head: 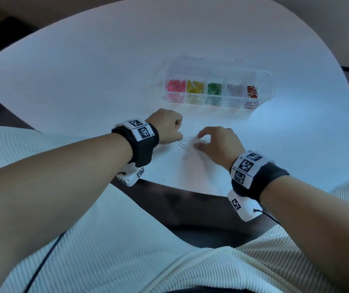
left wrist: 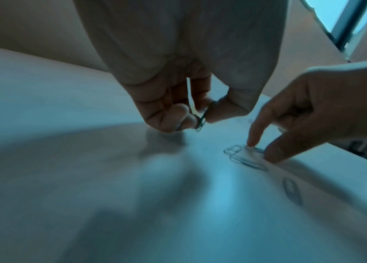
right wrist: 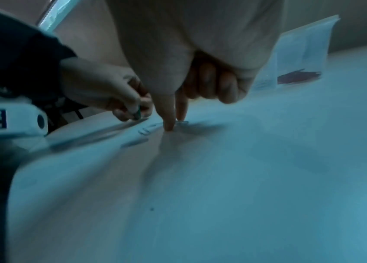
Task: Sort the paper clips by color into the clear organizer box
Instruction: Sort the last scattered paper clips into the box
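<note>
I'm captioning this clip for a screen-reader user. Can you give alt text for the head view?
Two bare hands work at pale paper clips near the front edge of a white rounded table: the left hand pinches one, the right hand's fingers reach beside it. Behind stands a clear plastic organizer box with pink, yellow, green, pale and red clips in separate compartments.

We find no readable words, brand names or numbers anywhere in these views. The only signs are black-and-white square fiducial markers: several on the white band of the left wristband [head: 140, 130], several on the right wristband [head: 247, 166], and one each on the white camera units under the wrists [head: 236, 204]. Small characters beside the markers are too tiny for us to read.
</note>
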`<state>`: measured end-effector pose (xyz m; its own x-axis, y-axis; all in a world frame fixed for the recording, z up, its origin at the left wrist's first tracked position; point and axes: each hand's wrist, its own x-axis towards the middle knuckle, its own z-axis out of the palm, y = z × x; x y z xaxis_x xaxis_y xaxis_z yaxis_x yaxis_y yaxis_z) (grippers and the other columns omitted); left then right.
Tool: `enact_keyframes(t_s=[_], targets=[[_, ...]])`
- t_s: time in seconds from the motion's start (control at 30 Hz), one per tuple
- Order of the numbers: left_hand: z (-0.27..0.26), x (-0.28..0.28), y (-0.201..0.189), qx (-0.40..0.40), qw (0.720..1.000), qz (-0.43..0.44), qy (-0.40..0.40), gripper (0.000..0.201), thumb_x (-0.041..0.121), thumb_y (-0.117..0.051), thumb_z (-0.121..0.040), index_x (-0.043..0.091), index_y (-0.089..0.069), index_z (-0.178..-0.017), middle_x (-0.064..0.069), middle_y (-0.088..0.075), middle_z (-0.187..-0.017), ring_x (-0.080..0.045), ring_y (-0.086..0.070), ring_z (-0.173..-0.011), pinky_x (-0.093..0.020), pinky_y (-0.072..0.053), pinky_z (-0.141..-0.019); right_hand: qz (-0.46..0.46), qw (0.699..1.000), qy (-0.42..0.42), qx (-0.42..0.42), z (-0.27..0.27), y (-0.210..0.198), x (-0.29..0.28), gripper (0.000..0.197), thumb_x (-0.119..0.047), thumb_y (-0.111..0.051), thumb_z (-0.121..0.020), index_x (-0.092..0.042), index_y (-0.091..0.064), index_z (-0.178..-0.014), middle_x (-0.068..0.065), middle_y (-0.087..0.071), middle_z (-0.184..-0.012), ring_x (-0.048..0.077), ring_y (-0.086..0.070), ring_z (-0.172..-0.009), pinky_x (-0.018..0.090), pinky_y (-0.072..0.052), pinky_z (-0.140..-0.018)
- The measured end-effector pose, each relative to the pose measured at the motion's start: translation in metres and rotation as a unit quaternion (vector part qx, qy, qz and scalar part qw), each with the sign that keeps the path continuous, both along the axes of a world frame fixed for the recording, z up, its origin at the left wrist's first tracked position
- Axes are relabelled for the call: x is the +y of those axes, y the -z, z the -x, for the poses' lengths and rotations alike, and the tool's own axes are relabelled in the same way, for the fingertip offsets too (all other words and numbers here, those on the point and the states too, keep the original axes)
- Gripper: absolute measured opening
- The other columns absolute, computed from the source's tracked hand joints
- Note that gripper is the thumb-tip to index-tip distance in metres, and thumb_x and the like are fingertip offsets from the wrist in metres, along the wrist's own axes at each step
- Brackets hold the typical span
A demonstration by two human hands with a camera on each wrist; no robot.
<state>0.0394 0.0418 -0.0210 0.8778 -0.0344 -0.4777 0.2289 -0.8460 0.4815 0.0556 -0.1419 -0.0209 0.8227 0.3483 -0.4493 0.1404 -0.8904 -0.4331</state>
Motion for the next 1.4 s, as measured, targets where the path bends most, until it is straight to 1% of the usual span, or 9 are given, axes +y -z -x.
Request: enact_keyframes(t_s=[0.17,0.4,0.5,0.57,0.67,0.8,1.0,1.17,1.4], targets=[[-0.002,0.001,-0.008,0.03,0.995,0.061,-0.071,0.028,0.01,-0.055,-0.075,0.016,-0.035,-0.055,0.001,-0.037,-0.057,-0.017,-0.032,-0.056,-0.024,-0.024,-0.052,0.083,0.991,-0.068,-0.081,0.006,0.002,0.006,0.019,-0.032,-0.056,-0.093,-0.023,-0.069,-0.102,0.004,-0.068,-0.093,0.025,-0.062,-0.079,0.027,-0.041,-0.063],[-0.002,-0.003,-0.013,0.052,0.976,0.169,-0.126,0.032,-0.001,-0.04,-0.078,0.014,-0.032,-0.05,-0.006,-0.064,-0.063,-0.016,-0.053,-0.049,-0.024,-0.042,-0.051,-0.002,0.993,0.046,0.105,-0.005,-0.001,0.003,0.024,-0.027,-0.051,-0.088,-0.01,-0.053,-0.072,0.003,-0.053,-0.068,0.019,-0.048,-0.058,0.027,-0.039,-0.052],[-0.004,-0.006,-0.013,0.033,0.984,0.153,-0.09,0.034,-0.001,-0.037,-0.082,0.018,-0.027,-0.055,-0.002,-0.035,-0.055,-0.018,-0.037,-0.053,-0.027,-0.026,-0.053,-0.273,0.851,0.27,0.358,-0.008,-0.01,-0.007,0.018,-0.014,-0.036,-0.082,-0.016,-0.032,-0.064,0.003,-0.027,-0.06,0.018,-0.015,-0.053,0.025,-0.016,-0.047],[-0.005,-0.008,-0.014,0.019,0.994,0.096,-0.041,0.027,0.009,-0.043,-0.087,0.017,-0.035,-0.062,0.001,-0.037,-0.06,-0.019,-0.034,-0.059,-0.029,-0.025,-0.055,-0.372,0.746,0.335,0.438,-0.009,-0.015,-0.013,0.013,-0.015,-0.032,-0.077,-0.018,-0.028,-0.064,0.003,-0.026,-0.059,0.018,-0.016,-0.054,0.025,-0.018,-0.045],[-0.002,-0.01,-0.015,0.034,0.998,-0.031,0.05,0.019,0.036,-0.06,-0.085,0.023,-0.049,-0.092,0.006,-0.047,-0.073,-0.017,-0.046,-0.067,-0.03,-0.036,-0.06,-0.429,0.691,0.363,0.455,-0.011,-0.016,-0.015,0.017,-0.016,-0.033,-0.08,-0.016,-0.029,-0.063,0.004,-0.031,-0.06,0.019,-0.026,-0.052,0.026,-0.03,-0.046],[0.002,-0.01,-0.008,0.027,0.984,-0.108,0.136,0.04,0.047,-0.066,-0.085,0.027,-0.053,-0.118,0.001,-0.057,-0.097,-0.021,-0.051,-0.084,-0.031,-0.04,-0.069,-0.386,0.751,0.317,0.432,-0.012,-0.017,-0.013,0.023,-0.015,-0.044,-0.087,-0.014,-0.041,-0.065,0.001,-0.025,-0.062,0.019,-0.016,-0.058,0.026,-0.021,-0.048],[0.002,-0.017,-0.011,0.008,0.979,-0.141,0.149,0.019,0.033,-0.056,-0.094,0.024,-0.066,-0.107,-0.003,-0.064,-0.105,-0.023,-0.057,-0.086,-0.03,-0.041,-0.069,-0.146,0.976,0.037,0.157,-0.003,-0.021,-0.006,0.017,-0.026,-0.064,-0.09,-0.014,-0.072,-0.08,-0.011,-0.046,-0.048,0.006,-0.038,-0.042,0.015,-0.03,-0.046],[0.004,-0.019,-0.01,0.014,0.978,-0.151,0.14,0.018,0.031,-0.053,-0.094,0.022,-0.065,-0.105,-0.004,-0.065,-0.102,-0.025,-0.058,-0.085,-0.031,-0.043,-0.069,-0.023,0.983,-0.176,0.053,0.012,-0.017,0.005,0.016,-0.027,-0.056,-0.093,-0.022,-0.071,-0.097,-0.006,-0.061,-0.074,0.012,-0.058,-0.068,0.023,-0.045,-0.063],[0.001,-0.014,-0.013,0.004,0.982,-0.141,0.129,0.023,0.035,-0.059,-0.092,0.028,-0.066,-0.114,-0.003,-0.064,-0.114,-0.026,-0.06,-0.098,-0.029,-0.04,-0.072,0.058,0.967,-0.245,-0.042,0.018,0.001,0.011,0.023,-0.037,-0.05,-0.096,-0.024,-0.068,-0.105,0.007,-0.066,-0.094,0.029,-0.063,-0.086,0.032,-0.047,-0.07]])
